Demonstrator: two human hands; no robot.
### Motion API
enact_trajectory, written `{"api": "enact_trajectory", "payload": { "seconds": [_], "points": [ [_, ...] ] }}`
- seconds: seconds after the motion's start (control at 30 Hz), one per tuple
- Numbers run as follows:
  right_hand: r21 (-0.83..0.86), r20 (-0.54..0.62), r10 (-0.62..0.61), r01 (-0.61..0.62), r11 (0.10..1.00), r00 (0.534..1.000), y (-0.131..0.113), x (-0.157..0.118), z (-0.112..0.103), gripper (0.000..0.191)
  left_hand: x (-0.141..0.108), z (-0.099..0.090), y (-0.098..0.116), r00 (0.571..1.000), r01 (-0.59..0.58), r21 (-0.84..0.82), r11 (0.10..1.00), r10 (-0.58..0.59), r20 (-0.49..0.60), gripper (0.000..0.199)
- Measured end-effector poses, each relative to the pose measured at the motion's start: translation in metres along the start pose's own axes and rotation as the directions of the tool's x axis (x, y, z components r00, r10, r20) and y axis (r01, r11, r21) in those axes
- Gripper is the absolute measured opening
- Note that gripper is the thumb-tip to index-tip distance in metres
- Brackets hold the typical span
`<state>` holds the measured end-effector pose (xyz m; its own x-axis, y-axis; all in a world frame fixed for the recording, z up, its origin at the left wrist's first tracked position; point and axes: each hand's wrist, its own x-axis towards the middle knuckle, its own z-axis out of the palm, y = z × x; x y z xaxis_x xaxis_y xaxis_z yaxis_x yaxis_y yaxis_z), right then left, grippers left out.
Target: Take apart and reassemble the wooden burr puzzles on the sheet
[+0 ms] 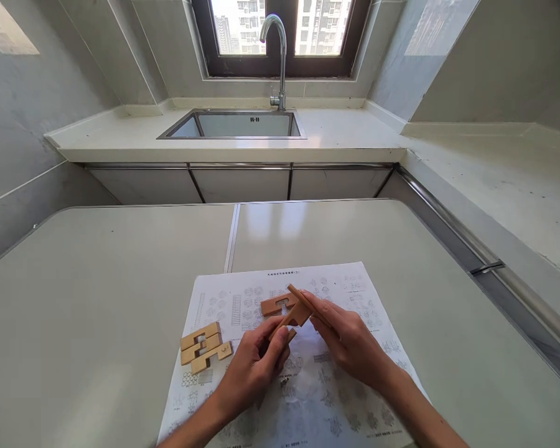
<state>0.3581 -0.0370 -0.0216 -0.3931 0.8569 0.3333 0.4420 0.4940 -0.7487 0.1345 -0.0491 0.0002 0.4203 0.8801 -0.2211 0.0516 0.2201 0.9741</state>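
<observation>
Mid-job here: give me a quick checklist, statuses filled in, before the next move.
1. Left hand has a grip: ok, closed on the held wooden pieces.
2. Right hand has a grip: ok, pinching them from the other side.
3. Held pieces interlocked: cannot tell, fingers cover parts.
4. Loose pieces at left clear of the hands: ok, lying near the sheet's left edge.
5. Printed sheet fully readable: not ok, hands and pieces cover parts.

Left hand and right hand are bare: slim fingers, rounded knuckles. Behind the fingers, bare wrists, then slender forearms, bare throughout the view.
</observation>
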Motion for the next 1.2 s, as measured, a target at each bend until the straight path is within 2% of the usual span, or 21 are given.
{"api": "enact_trajectory", "payload": {
  "seconds": [0.63, 0.9, 1.2],
  "points": [
    [-0.072, -0.052, -0.007, 0.003, 0.997, 0.999, -0.001, -0.003, 0.012, 0.065, -0.001, 0.0, 0.0, 1.0, -0.018, 0.007, 1.0, 0.018, -0.013, 0.051],
    [-0.077, -0.002, -0.022, 0.022, 0.997, 1.0, -0.001, -0.002, 0.004, 0.061, -0.003, -0.002, -0.003, 1.0, -0.001, 0.007, 1.0, 0.001, -0.004, 0.048],
    [-0.107, -0.034, -0.055, 0.051, 0.993, 0.998, -0.001, -0.001, 0.008, 0.064, -0.002, 0.0, 0.0, 1.0, 0.004, 0.0, 1.0, -0.004, -0.009, 0.05]
  ]
}}
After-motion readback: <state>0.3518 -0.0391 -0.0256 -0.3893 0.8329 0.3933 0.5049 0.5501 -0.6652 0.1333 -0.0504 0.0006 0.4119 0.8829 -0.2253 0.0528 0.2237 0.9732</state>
